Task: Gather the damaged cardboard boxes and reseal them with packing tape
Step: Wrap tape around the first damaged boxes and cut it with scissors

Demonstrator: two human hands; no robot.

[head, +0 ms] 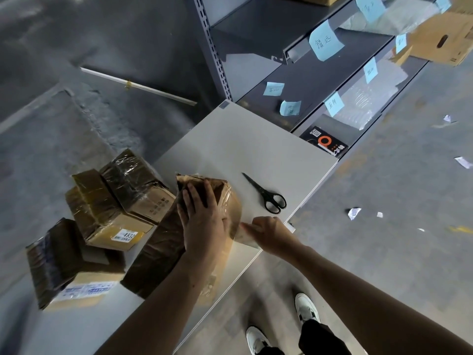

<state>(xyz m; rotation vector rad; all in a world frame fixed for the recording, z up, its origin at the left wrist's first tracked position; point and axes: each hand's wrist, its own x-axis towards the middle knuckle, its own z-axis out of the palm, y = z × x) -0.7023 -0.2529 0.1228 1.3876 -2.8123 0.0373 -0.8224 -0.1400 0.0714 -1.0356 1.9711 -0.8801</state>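
Left grip [202, 219] flat, fingers straight, pressing cardboard box [231, 201] on bench [256, 149]. Right grip [268, 234] curled round clear packing tape [246, 236] at box's side. Scissors [266, 194] nearby.

Pale grey tabletop [243, 139], matte, its far corner by a grey shelf rack [215, 52]. Black-handled scissors [263, 191] lie flat near the right edge, blades closed, tips pointing away. Just left of them sits a tape-wrapped cardboard box [231, 201]. At the left end is a cluster of taped boxes, touching — a labelled box [112, 226], a dark-wrapped box [156, 252], a low box [69, 275] at the near corner. Which of them rest on others is unclear.
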